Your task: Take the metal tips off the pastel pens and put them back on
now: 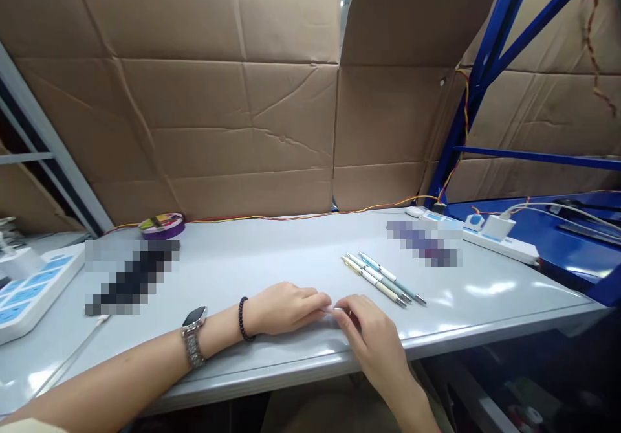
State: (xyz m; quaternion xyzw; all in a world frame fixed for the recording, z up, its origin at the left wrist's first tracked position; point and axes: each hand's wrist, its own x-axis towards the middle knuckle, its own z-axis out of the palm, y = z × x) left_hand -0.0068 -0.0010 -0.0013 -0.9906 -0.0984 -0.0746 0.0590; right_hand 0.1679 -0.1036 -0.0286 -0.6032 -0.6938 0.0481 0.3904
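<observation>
Near the table's front edge, the fingertips of my left hand [291, 308] and my right hand [369, 329] come close together. Between them is a small, thin, pale piece [330, 309] with a shiny end. Both hands pinch it; most of it is hidden by the fingers, so its kind cannot be made out. Beyond my right hand, three click pens [383, 279] in cream, grey-green and blue lie side by side, pointing the same way. My left wrist wears a watch [194, 336] and a dark beaded bracelet [244, 320].
A purple roll of tape [162, 226] lies at the back left. Power strips stand at the left [43, 290] and the right back [499, 242]. Two blurred-out items lie on the white table [272, 245]. Cardboard [233, 116] walls the back; a blue frame [478, 90] rises at right.
</observation>
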